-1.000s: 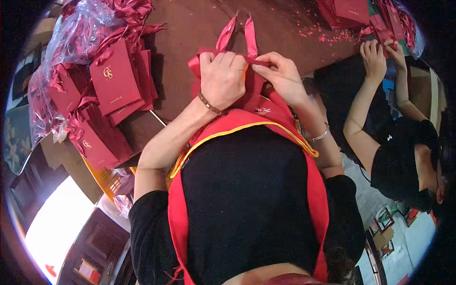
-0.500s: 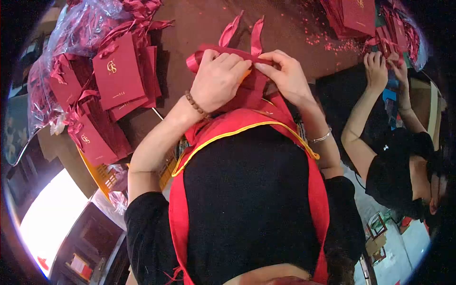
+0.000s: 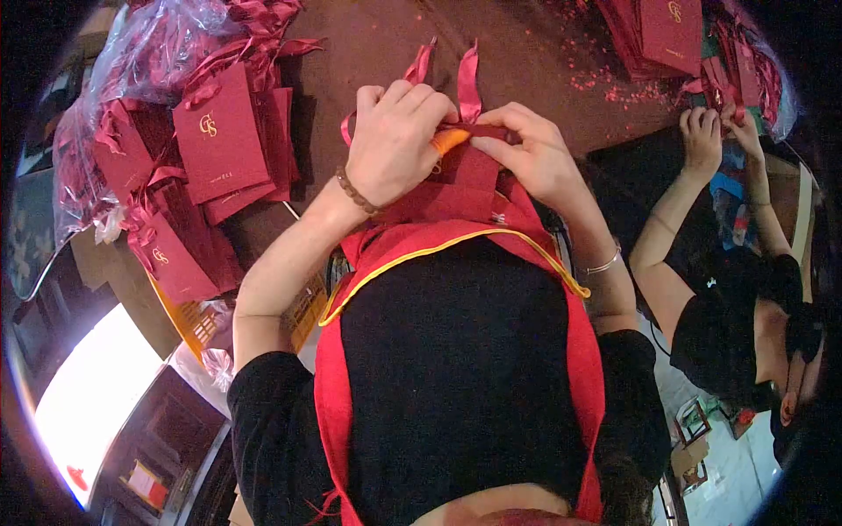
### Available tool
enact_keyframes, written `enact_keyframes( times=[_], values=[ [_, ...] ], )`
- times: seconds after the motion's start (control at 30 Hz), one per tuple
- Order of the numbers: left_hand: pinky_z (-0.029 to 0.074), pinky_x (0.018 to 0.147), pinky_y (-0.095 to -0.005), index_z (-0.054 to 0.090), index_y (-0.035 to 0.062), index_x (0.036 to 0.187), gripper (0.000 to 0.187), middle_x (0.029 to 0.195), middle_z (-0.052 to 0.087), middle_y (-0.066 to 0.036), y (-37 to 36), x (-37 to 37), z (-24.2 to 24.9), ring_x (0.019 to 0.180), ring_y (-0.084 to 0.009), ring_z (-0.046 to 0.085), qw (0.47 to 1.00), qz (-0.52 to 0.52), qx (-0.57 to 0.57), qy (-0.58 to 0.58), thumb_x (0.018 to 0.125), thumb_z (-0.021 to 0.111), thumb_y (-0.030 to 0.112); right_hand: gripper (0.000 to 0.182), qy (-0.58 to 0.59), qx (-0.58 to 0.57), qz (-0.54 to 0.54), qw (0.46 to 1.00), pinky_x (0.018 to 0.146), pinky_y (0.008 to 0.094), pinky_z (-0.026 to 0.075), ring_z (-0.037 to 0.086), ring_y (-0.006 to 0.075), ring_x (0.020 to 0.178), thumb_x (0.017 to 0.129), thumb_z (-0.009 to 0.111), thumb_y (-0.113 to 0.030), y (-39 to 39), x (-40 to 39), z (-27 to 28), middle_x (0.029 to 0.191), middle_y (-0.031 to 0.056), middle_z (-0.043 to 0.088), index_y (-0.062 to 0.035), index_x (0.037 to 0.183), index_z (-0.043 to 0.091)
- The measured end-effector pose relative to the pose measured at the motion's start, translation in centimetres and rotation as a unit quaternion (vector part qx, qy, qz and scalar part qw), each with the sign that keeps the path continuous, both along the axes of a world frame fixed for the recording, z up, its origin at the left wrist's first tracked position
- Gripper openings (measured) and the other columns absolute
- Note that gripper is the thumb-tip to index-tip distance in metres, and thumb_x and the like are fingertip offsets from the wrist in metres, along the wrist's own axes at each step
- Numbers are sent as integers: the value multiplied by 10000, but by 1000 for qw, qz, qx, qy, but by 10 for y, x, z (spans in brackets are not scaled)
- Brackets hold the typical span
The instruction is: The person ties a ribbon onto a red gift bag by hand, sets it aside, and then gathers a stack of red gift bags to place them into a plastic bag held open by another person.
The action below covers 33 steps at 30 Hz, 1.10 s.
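A dark red card bag lies flat at the table's near edge, against the red apron with yellow trim. From its top, two red ribbon ends stick up. My left hand, wearing a beaded bracelet, is curled over the bag's upper left, with an orange-handled tool showing under its fingers; the tool's tip is hidden. On the right, my right hand pinches the dark red ribbon at the bag's top edge between thumb and forefinger.
Stacks of red bags and a clear plastic bag lie at the left. More red bags are at the back right of the brown table, near red scraps. A co-worker's hands work at the right.
My left hand has moved slightly left and up, and more of the orange tool shows. The loose ribbon roll beside it has dropped largely from view. My right hand has shifted slightly down.
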<state>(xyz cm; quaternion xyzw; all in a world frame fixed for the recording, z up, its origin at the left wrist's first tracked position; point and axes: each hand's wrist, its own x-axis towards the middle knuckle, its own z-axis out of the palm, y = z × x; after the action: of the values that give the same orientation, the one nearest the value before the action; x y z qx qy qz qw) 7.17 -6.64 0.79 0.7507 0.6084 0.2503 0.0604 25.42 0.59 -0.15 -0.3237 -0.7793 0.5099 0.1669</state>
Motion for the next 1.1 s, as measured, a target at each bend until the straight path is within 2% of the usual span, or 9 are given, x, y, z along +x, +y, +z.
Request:
enact_keyframes(
  times=[0.17,0.33,0.4,0.53,0.57,0.8,0.87,1.0,1.1],
  values=[
    [465,672,-368,647,54,913,242,811,635,-137,21,-22,17,765,-309,603,940,-24,-292,-174,822,531,246,203,41,58,-33,997,709,321,455,580,269,809,783,597,-139,-13,-4,-4,870,138,571,-19,948,599],
    [467,691,-302,638,-12,927,278,807,658,-132,56,-39,18,744,-181,617,875,-180,-405,-197,800,532,211,174,45,108,-36,992,749,344,461,578,290,830,791,597,-127,-21,-10,0,891,131,572,-26,933,600],
    [439,698,-225,628,-23,919,202,784,627,-3,63,-39,17,733,-71,536,821,-178,-492,-228,839,540,141,169,61,106,-54,991,745,348,461,574,293,832,785,601,-126,-23,-9,1,888,129,567,-33,925,598],
    [427,704,-195,630,-12,891,171,794,620,12,65,-35,6,739,-50,533,793,-129,-511,-306,836,550,129,177,22,87,-81,993,739,348,457,567,299,836,759,622,-110,-21,-8,5,881,130,556,-36,917,589],
    [428,658,-238,659,-9,899,256,760,647,-38,64,-34,1,694,-88,553,793,-115,-505,-320,749,567,178,196,23,74,-86,993,740,345,455,567,300,837,755,632,-122,-22,-8,-1,885,132,553,-34,924,584],
    [422,606,-239,672,26,898,268,664,614,-28,56,-34,-2,627,-76,522,810,-77,-497,-302,754,607,243,210,35,91,-71,993,728,348,465,572,289,833,754,648,-147,-25,-8,-3,884,126,559,-26,913,586],
    [418,693,-211,645,-8,944,268,803,617,38,60,-37,-2,738,-39,514,785,-109,-562,-238,840,574,229,206,39,89,-75,992,729,348,465,572,288,832,755,646,-146,-29,-11,-3,884,125,559,-25,911,587],
    [419,692,-217,653,2,912,246,785,620,30,59,-34,-2,731,-51,519,747,-96,-589,-292,807,582,213,213,26,69,-84,994,710,351,466,571,290,820,752,650,-152,-29,-11,0,891,125,556,-26,912,588],
    [420,654,-229,647,6,865,236,738,619,-5,54,-24,1,694,-70,517,802,-53,-531,-268,778,562,208,222,26,111,-88,990,638,343,469,572,278,761,746,659,-158,-26,-10,-7,890,126,550,-24,907,586]
  ],
)
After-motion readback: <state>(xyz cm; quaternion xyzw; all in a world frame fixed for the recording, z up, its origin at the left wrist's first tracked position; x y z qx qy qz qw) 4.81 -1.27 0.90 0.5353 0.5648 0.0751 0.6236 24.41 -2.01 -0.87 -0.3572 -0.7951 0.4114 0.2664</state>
